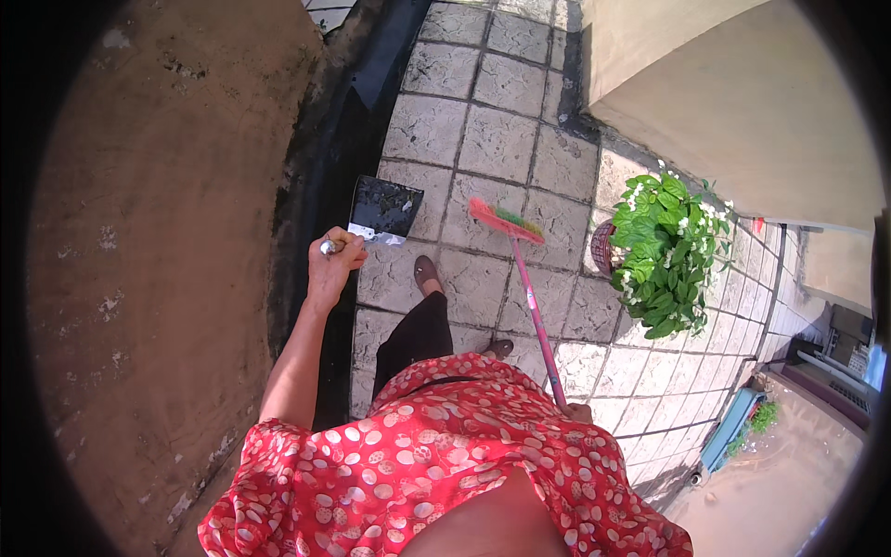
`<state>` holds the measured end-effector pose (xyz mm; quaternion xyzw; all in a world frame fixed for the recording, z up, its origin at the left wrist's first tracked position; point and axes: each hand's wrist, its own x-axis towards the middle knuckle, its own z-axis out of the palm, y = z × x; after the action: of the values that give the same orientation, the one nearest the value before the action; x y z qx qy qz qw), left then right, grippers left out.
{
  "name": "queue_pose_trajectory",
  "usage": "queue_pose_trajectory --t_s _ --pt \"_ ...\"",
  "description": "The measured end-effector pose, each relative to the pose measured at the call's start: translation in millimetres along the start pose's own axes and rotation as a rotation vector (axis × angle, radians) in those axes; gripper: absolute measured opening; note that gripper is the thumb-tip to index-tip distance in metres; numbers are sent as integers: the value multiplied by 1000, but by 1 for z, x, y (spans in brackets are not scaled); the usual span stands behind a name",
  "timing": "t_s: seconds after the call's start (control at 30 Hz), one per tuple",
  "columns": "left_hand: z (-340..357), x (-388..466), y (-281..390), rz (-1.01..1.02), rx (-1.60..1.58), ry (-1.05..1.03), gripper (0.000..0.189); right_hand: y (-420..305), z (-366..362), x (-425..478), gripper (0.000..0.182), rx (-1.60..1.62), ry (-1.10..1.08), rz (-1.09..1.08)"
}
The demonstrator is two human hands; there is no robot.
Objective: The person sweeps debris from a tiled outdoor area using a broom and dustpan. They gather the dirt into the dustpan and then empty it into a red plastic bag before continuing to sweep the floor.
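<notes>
My left hand [334, 263] is closed around the upright handle of a dustpan [385, 207], seen end-on from above. The pan is black with a pale strip along its back, and dark debris lies in it. It hangs above or rests at the border of the gutter and the paving; I cannot tell which. Down by my waist, my right hand [576, 413] grips the pink pole of a broom [534, 306] and is partly hidden by my red patterned shirt. The broom's pink head, with green and yellowish bristles, is over the stone tiles, ahead of my feet.
A dark, wet-looking drain channel [341, 160] runs along a stained brown wall [160, 244] on the left. To the right stands a red pot [601, 248] with a leafy, white-flowered plant [661, 257]. Beyond are a beige wall [731, 118] and a blue-green planter [731, 429].
</notes>
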<state>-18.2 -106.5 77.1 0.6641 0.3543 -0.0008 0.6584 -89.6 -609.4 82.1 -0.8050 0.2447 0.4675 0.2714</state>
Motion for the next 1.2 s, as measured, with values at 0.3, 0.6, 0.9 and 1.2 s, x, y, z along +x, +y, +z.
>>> queue_pose_trajectory --t_s 0.3,0.6,0.9,1.2 --pt "161 -97 18 74 289 -340 22 195 0 -58 36 337 72 167" --pt "340 -207 17 106 427 -740 23 357 6 -115 16 277 158 -10" --pt "532 -284 -3 23 541 -1161 19 434 -1 -95 21 1169 357 510" --pt "757 -354 5 27 502 -1420 19 574 1 -5 29 1170 589 608"
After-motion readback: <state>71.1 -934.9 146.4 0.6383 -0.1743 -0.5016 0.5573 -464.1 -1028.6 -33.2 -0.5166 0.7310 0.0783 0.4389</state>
